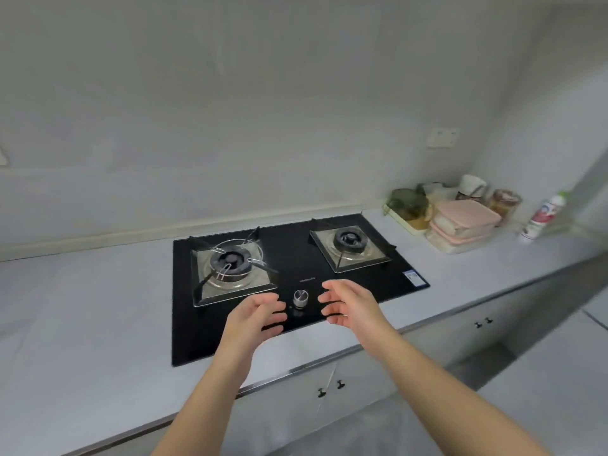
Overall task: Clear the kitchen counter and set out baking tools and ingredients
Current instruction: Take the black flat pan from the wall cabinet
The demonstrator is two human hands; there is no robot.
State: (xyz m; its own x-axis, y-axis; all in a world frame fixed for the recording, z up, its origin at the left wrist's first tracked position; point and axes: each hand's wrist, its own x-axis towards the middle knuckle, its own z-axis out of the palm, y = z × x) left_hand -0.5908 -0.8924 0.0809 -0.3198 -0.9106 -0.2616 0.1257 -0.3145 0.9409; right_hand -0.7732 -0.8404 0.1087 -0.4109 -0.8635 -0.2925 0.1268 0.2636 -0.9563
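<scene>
Two bare forearms (210, 406) reach out from the near edge, and both hands hang above the near part of the black gas hob (289, 248). The palms of the left hand (260, 312) and the right hand (348, 302) face each other, with the fingers spread and a little bent. They hold nothing and touch nothing. One round metal knob (300, 297) shows between them. On the hob I count the left burner (230, 258) and the right burner (350, 240), so two.

The things to clear stand together on the grey counter (82, 307) at the far right, well apart from the hands:
- two flat boxes with pink lids (467, 218), in a stack
- one green glass container (408, 200)
- one white cup (472, 184)
- one jar (505, 200)
- one white bottle (544, 215) with a green cap

It seems to me that the clearing is not yet begun. I think the next move calls for a long reach to the right, and the stack probably needs both hands.
</scene>
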